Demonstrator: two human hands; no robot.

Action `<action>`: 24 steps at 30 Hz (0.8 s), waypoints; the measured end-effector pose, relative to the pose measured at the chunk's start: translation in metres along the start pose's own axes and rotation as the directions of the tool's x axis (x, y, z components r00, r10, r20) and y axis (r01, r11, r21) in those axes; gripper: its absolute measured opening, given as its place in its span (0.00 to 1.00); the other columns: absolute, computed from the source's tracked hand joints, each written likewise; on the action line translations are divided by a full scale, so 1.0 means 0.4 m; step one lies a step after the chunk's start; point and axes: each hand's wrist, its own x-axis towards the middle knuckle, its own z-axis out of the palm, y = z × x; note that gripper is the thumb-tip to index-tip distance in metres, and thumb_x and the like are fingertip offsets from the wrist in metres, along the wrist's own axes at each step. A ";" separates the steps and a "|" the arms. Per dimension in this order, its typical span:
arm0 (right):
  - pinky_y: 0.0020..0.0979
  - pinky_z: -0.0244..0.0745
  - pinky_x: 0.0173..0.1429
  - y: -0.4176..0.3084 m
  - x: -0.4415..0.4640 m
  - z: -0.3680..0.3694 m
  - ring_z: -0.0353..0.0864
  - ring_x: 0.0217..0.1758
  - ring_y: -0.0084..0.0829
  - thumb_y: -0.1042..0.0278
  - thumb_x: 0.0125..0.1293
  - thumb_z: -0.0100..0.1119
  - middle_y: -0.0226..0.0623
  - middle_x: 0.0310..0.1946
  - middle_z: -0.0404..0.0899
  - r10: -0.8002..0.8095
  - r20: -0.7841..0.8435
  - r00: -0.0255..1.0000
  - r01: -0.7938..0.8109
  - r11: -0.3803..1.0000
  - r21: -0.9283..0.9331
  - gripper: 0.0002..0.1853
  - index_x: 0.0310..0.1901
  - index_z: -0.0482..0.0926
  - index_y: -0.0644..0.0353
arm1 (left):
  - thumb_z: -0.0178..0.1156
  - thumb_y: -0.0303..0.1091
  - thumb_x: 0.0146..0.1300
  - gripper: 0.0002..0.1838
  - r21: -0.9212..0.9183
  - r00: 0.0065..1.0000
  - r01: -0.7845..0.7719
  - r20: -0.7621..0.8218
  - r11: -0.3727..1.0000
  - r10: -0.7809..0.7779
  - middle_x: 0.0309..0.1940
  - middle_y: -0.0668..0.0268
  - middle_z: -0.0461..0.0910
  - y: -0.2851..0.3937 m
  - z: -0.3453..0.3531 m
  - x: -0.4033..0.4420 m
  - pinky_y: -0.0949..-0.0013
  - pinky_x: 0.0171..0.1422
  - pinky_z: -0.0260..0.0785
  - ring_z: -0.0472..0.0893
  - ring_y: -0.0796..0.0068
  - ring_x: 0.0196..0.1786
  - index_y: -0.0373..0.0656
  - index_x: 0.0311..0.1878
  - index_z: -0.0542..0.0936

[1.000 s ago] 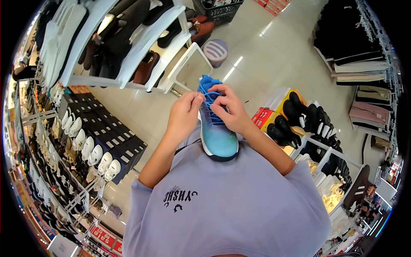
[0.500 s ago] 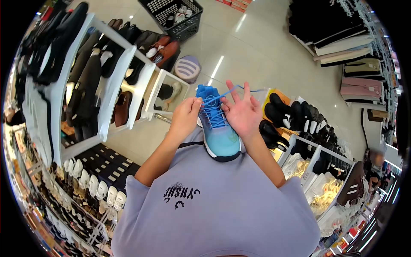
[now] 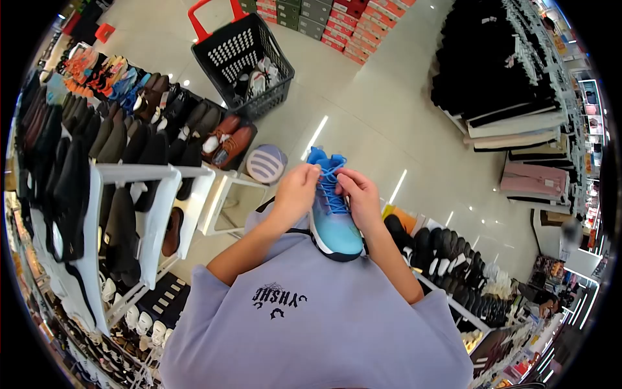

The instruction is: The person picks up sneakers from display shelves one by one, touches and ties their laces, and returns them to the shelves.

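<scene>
A blue sneaker (image 3: 338, 236) with a turquoise toe and a black-edged white sole rests against the front of my lavender shirt, its toe towards me. My left hand (image 3: 297, 196) is closed at the left of the ankle opening, pinching the blue shoelace (image 3: 332, 172). On the other side, my right hand (image 3: 361, 196) has its thumb and fingers pinched on the lace too. The lace loops across the top of the tongue between both hands. Lower down, it runs criss-cross through the eyelets. The lace ends are hidden by my fingers.
A black basket (image 3: 243, 65) with a red handle holds shoes. Beside a white bench (image 3: 223, 204) stands a striped round stool (image 3: 266, 163). Shoe racks (image 3: 136, 172) fill the left, more shoes (image 3: 447, 249) the right. Folded clothes (image 3: 534, 179) lie further off.
My right hand has gone from spread fingers, lace strung across them, to a pinch close to the shoe. The lace is drawn in nearer the tongue. The camera view has shifted.
</scene>
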 end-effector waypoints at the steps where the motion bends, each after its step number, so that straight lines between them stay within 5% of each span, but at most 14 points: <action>1: 0.20 0.68 0.42 -0.026 0.033 -0.003 0.75 0.37 0.18 0.73 0.63 0.61 0.34 0.45 0.76 0.000 -0.007 1.000 0.000 0.999 -0.049 0.10 0.43 0.81 0.68 | 0.48 0.41 0.69 0.17 0.118 0.997 -0.074 0.014 0.990 0.073 0.33 0.54 0.79 0.039 0.010 0.036 0.60 0.45 0.68 0.78 0.56 0.39 0.36 0.39 0.78; 5: 0.19 0.68 0.43 -0.128 0.166 0.018 0.73 0.38 0.17 0.74 0.62 0.62 0.31 0.41 0.75 -0.254 -0.058 0.965 0.249 0.965 -0.078 0.10 0.44 0.82 0.68 | 0.50 0.39 0.68 0.13 0.325 0.963 -0.270 0.069 0.906 0.262 0.33 0.57 0.79 0.173 0.044 0.181 0.57 0.47 0.67 0.76 0.53 0.41 0.40 0.38 0.79; 7: 0.19 0.66 0.39 -0.170 0.252 -0.012 0.70 0.34 0.18 0.72 0.63 0.61 0.30 0.38 0.73 -0.220 -0.073 0.973 0.217 0.975 -0.040 0.10 0.44 0.81 0.67 | 0.54 0.39 0.65 0.11 0.361 0.950 -0.307 0.067 0.880 0.304 0.31 0.61 0.78 0.213 0.061 0.270 0.58 0.44 0.68 0.76 0.56 0.39 0.41 0.36 0.80; 10: 0.21 0.59 0.32 -0.238 0.383 -0.049 0.64 0.27 0.19 0.67 0.69 0.54 0.28 0.36 0.71 -0.001 0.027 1.000 -0.011 0.897 0.442 0.07 0.42 0.72 0.61 | 0.64 0.37 0.57 0.09 0.418 0.901 -0.427 0.118 0.802 0.418 0.27 0.64 0.77 0.240 0.061 0.421 0.61 0.36 0.68 0.75 0.61 0.34 0.42 0.28 0.80; 14: 0.23 0.62 0.35 -0.345 0.573 -0.106 0.68 0.31 0.22 0.67 0.70 0.51 0.31 0.38 0.72 -0.113 0.175 0.978 0.007 0.858 0.514 0.06 0.41 0.71 0.60 | 0.66 0.33 0.55 0.06 0.373 0.873 -0.480 0.113 0.794 0.474 0.23 0.61 0.74 0.241 0.056 0.619 0.64 0.33 0.65 0.73 0.62 0.29 0.41 0.29 0.81; 18: 0.29 0.68 0.47 -0.532 0.758 -0.153 0.77 0.44 0.32 0.66 0.71 0.50 0.38 0.41 0.74 -0.175 0.281 0.943 0.123 0.973 0.194 0.07 0.41 0.72 0.61 | 0.60 0.32 0.61 0.09 0.464 0.856 -0.481 0.066 0.744 0.512 0.24 0.61 0.73 0.299 0.083 0.775 0.64 0.33 0.63 0.72 0.64 0.29 0.37 0.28 0.77; 20: 0.28 0.68 0.48 -0.624 0.831 -0.148 0.77 0.44 0.30 0.68 0.71 0.49 0.36 0.41 0.75 -0.163 0.368 0.916 0.130 0.985 0.113 0.07 0.40 0.72 0.62 | 0.54 0.36 0.67 0.14 0.241 0.963 -0.271 0.049 0.932 0.267 0.38 0.57 0.76 0.324 0.089 0.846 0.66 0.45 0.67 0.76 0.65 0.44 0.37 0.28 0.75; 21: 0.27 0.69 0.49 -0.659 0.869 -0.143 0.77 0.44 0.28 0.70 0.71 0.48 0.35 0.41 0.75 -0.170 0.451 0.876 0.170 0.985 0.040 0.06 0.40 0.73 0.63 | 0.54 0.36 0.67 0.14 0.240 0.969 -0.246 0.027 0.939 0.247 0.38 0.57 0.76 0.329 0.097 0.873 0.66 0.45 0.67 0.76 0.65 0.44 0.37 0.28 0.75; 23: 0.28 0.69 0.54 -0.720 0.945 -0.135 0.78 0.48 0.31 0.70 0.71 0.47 0.34 0.39 0.75 -0.140 0.537 0.832 0.202 0.978 -0.057 0.07 0.40 0.73 0.64 | 0.51 0.39 0.67 0.15 -0.411 0.961 -0.276 -0.121 0.869 0.248 0.55 0.52 0.72 0.334 0.127 0.927 0.64 0.62 0.61 0.65 0.59 0.65 0.37 0.32 0.76; 24: 0.32 0.68 0.57 -0.753 0.976 -0.123 0.78 0.51 0.33 0.70 0.71 0.47 0.34 0.37 0.75 -0.190 0.578 0.794 0.361 0.911 -0.197 0.07 0.40 0.73 0.64 | 0.50 0.44 0.68 0.19 -0.657 0.994 -0.107 -0.041 0.746 0.106 0.70 0.53 0.58 0.392 0.130 0.936 0.49 0.70 0.54 0.54 0.58 0.74 0.34 0.42 0.77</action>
